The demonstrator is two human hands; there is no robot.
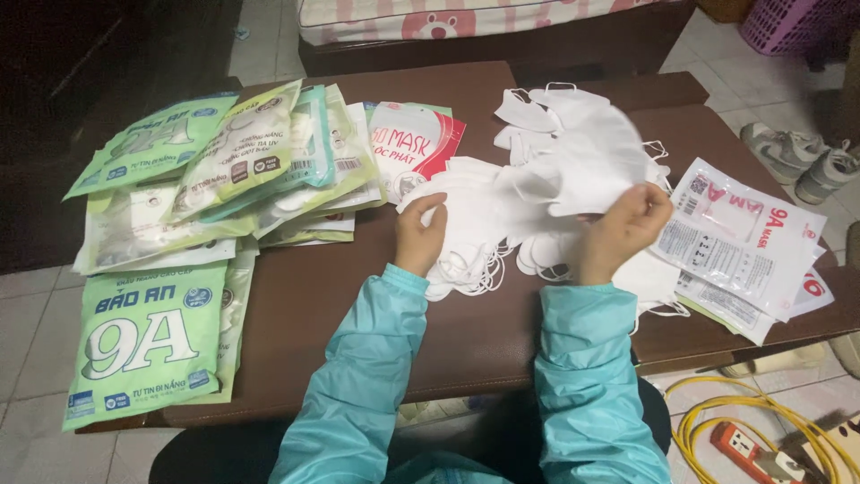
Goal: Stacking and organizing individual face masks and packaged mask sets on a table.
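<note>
A loose heap of white face masks [537, 193] covers the middle of a dark brown table [313, 305]. My left hand [419, 235] rests on the near left side of the heap, fingers curled over a stack of masks. My right hand [623, 231] is raised a little and pinches one white mask [591, 170] lifted off the heap. Both arms wear teal sleeves.
Green mask packets [143, 345] lie stacked and fanned at the table's left. A red-and-white packet [417, 143] sits behind them. Clear red-printed packets [748, 242] lie at the right edge. Shoes [802, 157], a yellow cable [717, 421] and a power strip [748, 448] are on the floor at right.
</note>
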